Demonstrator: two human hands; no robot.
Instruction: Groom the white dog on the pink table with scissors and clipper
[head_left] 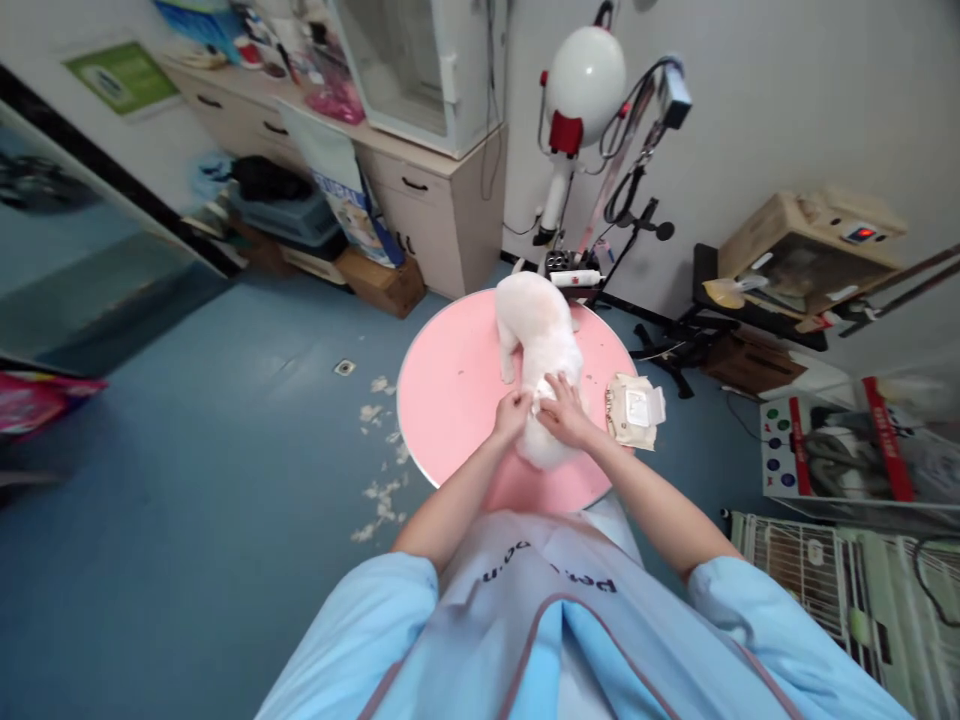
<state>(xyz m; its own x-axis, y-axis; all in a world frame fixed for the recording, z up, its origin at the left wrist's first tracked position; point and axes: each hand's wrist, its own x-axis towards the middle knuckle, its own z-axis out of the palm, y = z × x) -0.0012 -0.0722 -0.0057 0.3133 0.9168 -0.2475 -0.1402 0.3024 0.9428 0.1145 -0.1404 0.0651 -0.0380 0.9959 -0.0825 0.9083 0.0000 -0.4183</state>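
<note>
A white, short-clipped dog (536, 320) stands on a round pink table (442, 400). Its head end is toward me, bent low, and its face is hidden. My left hand (513, 414) is closed in a pinch at the left side of the head; what lies between its fingertips is too small to make out. On the head and neck rests my right hand (564, 410), fingers spread over the white coat, its thumb close to my left fingertips. Right of the dog, a pack of wipes (634, 410) with its lid up lies at the table's edge.
White hair tufts (382, 505) litter the blue floor at left. Behind the table are a white dryer (585, 85) on a stand and a holder with a white tube (576, 279). Cabinets (420, 190) line the back; wire cages (795, 570) stand at right.
</note>
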